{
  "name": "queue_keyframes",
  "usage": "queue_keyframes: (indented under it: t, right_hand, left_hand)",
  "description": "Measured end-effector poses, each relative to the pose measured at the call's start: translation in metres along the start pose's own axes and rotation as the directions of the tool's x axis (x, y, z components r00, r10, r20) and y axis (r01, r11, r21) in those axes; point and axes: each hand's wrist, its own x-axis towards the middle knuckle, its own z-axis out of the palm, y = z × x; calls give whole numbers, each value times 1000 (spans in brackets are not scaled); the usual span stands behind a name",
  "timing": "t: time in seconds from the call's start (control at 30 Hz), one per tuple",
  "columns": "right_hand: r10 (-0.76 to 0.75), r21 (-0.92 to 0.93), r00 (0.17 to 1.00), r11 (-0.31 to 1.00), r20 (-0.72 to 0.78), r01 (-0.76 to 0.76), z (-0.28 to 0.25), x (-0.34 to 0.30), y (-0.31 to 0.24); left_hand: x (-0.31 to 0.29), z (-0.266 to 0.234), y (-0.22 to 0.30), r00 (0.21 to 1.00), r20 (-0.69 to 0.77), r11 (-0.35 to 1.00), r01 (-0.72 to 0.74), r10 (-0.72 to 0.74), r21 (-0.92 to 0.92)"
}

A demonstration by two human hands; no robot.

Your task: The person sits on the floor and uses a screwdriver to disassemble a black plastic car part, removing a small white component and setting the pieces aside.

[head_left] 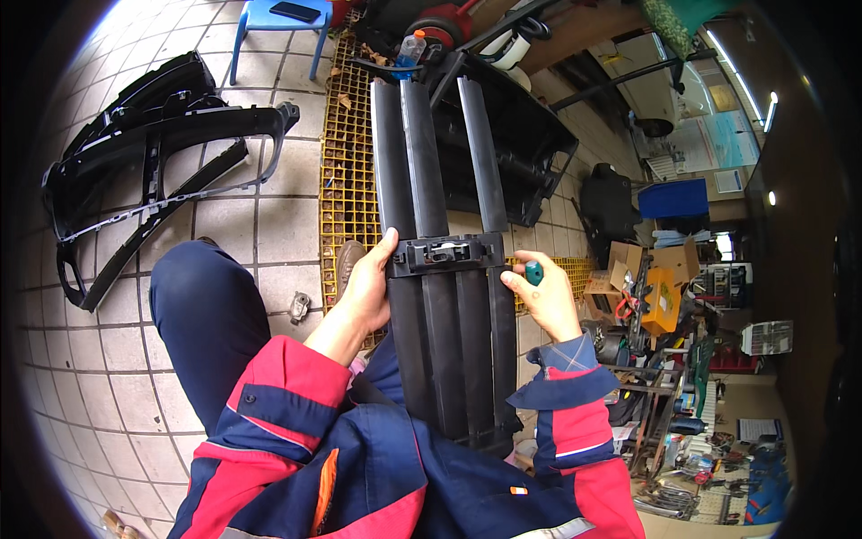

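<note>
**Black slatted car panel held upright between two hands**

Black plastic fills the middle of the head view: a long slatted panel (446, 269), made of three parallel bars joined by a cross bracket (446, 253), stands roughly upright in front of the person, its lower end resting at the lap and its upper end reaching over the yellow floor grating (348, 171).

The left hand (368, 286) grips the panel's left edge at the height of the bracket, thumb lying on the bracket's corner and the palm wrapped around the outer bar. The right hand (546, 296) touches the right edge of the panel at the same height; its fingers are curled around a small tool with a green handle (534, 272), only the handle end showing, so the tip cannot be made out.

Both forearms wear red and navy work sleeves. The left knee, in dark blue trousers, is bent outward over the pale tiled floor (117, 359), and a brown shoe (347, 260) sits on the edge of the grating just beside the left hand. A small metal part (299, 306) lies on the tiles near that shoe.

Well apart to the left, a black bumper frame (153, 162) lies flat on the tiles. A blue plastic stool (278, 22) stands at the far edge, and a bottle (409, 49) sits near the panel's top. To the right, cluttered shelves and cardboard boxes (651, 278) line the wall.
</note>
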Motion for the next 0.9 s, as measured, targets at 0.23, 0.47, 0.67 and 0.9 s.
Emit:
queue_keyframes:
  t: [0.23,0.47,0.67,0.9]
  right_hand:
    - [100,420,965,886,242,-197,0,-7,-4]
    - [3,250,996,968,84,-24,-7,-15,-27]
    - [87,688,921,638,381,-345,-21,-13,-19]
    - [-109,852,864,267,491,-451,-2,-5,15]
  left_hand:
    - [5,-4,-1,988,105,985,130,-118,-116]
    - [3,-2,1,985,96,979,158,-146,-131]
    - [3,-2,3,971,215,979,136,-102,-149]
    - [6,-4,1,955,282,978,141,-93,-156]
